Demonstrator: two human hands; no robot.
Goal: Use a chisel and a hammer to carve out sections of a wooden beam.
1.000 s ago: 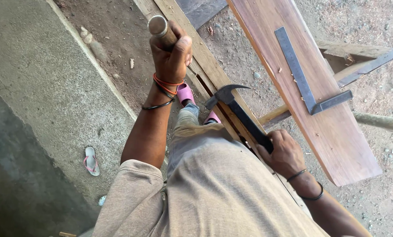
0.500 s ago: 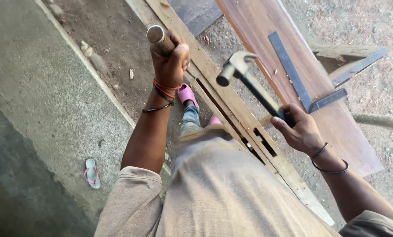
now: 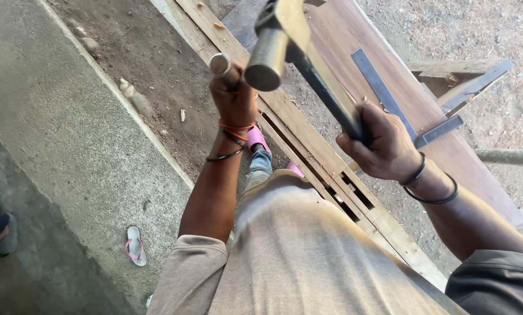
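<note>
I see a concrete floor (image 3: 57, 146) on the left meeting bare dirt ground (image 3: 139, 52), with gravel on the far right. A broad reddish board (image 3: 424, 125) runs from far to right, with a metal square (image 3: 389, 99) lying on it. Beside it on the left lies a long slotted wooden frame (image 3: 325, 169). My right hand (image 3: 384, 146) is clamped round the dark handle of a hammer (image 3: 284, 44), its round face just beside the chisel's top. My left hand (image 3: 235, 102) is closed on that chisel (image 3: 221, 63), upright over the frame. A small sandal (image 3: 135, 245) lies near left
</note>
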